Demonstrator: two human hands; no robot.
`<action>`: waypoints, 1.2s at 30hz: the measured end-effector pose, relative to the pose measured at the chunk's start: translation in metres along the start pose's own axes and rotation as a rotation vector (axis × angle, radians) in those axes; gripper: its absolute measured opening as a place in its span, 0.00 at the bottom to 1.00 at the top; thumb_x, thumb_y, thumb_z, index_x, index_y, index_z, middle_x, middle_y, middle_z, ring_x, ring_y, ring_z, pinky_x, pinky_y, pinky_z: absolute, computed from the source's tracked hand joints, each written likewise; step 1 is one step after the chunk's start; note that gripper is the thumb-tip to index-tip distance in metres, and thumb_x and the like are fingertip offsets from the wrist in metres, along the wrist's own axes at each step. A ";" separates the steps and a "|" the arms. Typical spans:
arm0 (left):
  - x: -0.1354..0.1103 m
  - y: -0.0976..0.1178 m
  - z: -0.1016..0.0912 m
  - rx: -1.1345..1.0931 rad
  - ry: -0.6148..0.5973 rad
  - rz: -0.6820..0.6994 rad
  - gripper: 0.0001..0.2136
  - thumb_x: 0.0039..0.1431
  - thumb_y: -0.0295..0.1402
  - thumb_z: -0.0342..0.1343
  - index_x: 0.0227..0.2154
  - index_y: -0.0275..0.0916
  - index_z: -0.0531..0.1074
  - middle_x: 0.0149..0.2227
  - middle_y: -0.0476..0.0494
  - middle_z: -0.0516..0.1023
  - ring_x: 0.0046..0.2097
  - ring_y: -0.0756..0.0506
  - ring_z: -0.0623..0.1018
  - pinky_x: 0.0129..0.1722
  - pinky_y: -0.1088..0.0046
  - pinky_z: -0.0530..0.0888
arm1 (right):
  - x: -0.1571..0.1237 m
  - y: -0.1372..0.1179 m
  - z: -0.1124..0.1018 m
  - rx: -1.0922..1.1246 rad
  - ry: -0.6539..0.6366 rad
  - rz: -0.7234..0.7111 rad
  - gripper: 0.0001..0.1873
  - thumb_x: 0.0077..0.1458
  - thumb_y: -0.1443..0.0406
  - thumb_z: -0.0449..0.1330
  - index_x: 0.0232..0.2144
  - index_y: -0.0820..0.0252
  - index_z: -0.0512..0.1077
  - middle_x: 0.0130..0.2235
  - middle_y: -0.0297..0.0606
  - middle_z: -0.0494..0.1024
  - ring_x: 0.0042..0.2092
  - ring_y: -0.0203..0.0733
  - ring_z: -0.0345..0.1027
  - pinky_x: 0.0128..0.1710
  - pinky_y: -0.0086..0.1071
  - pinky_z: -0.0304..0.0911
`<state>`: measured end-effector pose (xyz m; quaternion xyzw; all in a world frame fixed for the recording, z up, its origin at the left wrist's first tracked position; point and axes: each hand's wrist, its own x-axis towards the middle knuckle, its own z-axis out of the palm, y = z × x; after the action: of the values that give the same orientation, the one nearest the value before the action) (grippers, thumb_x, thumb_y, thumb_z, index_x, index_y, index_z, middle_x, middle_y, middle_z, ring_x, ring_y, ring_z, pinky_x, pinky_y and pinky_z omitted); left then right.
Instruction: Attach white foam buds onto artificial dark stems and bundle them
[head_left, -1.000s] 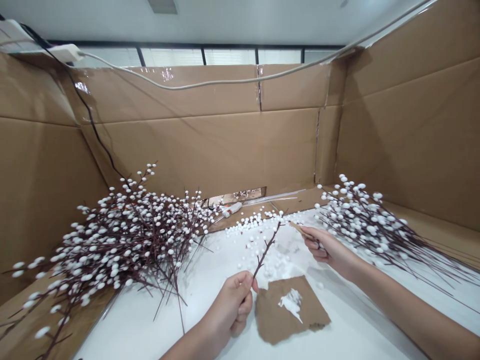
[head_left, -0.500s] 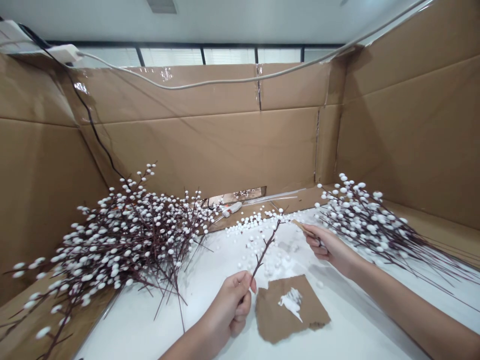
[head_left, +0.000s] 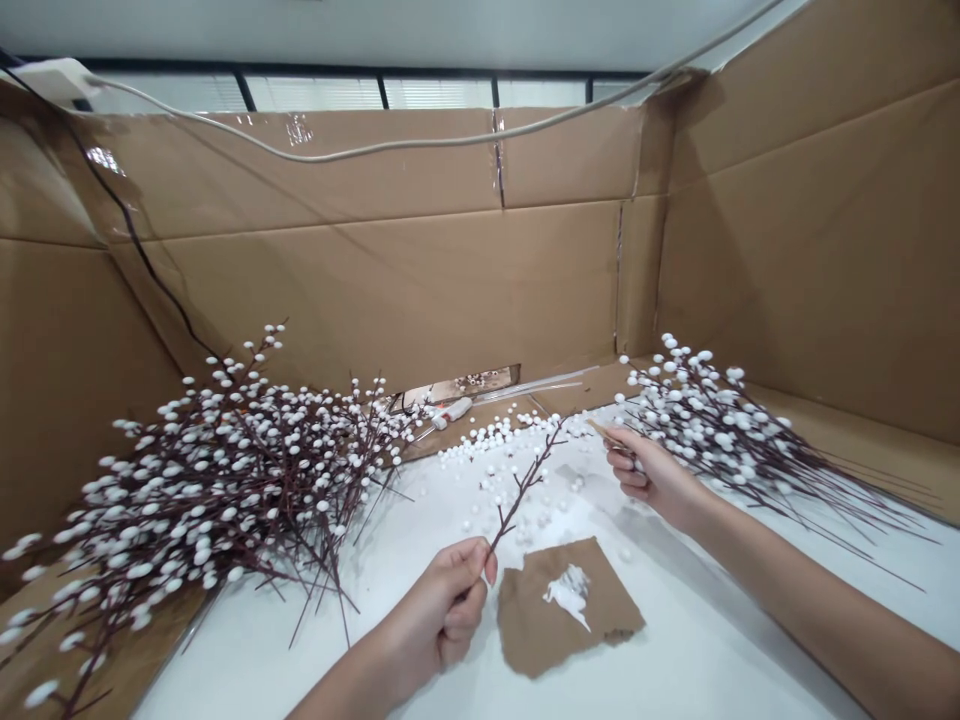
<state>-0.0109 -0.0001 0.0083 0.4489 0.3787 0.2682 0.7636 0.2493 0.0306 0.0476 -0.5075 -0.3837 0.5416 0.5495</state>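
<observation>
Sprawling at far left, a heap of pussy willow branches [head_left: 217, 480] rests near the left hand [head_left: 446, 600], whose grip clenches a thin bare twig [head_left: 525, 485] above the white table [head_left: 675, 630]. Loose white foam balls [head_left: 502, 450] and a cardboard scrap [head_left: 525, 620] with a white smear lie between the hands; the right hand [head_left: 645, 475] pinches a tan strip [head_left: 604, 430] in its grip, just beside more branches [head_left: 720, 420].

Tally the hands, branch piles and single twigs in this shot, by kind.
Hands: 2 (left hand, right hand)
Branch piles: 2 (left pile, right pile)
Single twigs: 1 (twig)
Total: 5
</observation>
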 end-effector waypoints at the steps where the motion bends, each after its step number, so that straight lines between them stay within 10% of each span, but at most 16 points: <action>1: 0.000 0.000 0.000 -0.012 0.001 0.004 0.16 0.48 0.48 0.54 0.22 0.41 0.59 0.09 0.63 0.47 0.14 0.57 0.40 0.12 0.83 0.39 | -0.001 0.001 0.001 -0.013 -0.013 0.014 0.15 0.49 0.57 0.53 0.20 0.57 0.53 0.16 0.21 0.49 0.14 0.25 0.35 0.13 0.22 0.32; 36: 0.005 -0.010 0.014 0.302 0.172 0.139 0.19 0.50 0.53 0.46 0.23 0.41 0.62 0.07 0.62 0.50 0.10 0.58 0.43 0.10 0.82 0.43 | -0.007 0.008 0.009 -0.088 -0.123 0.059 0.17 0.48 0.56 0.54 0.19 0.57 0.52 0.17 0.22 0.48 0.15 0.25 0.34 0.14 0.23 0.30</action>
<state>0.0041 -0.0080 0.0020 0.5589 0.4468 0.2980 0.6319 0.2376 0.0240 0.0426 -0.5080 -0.4252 0.5703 0.4858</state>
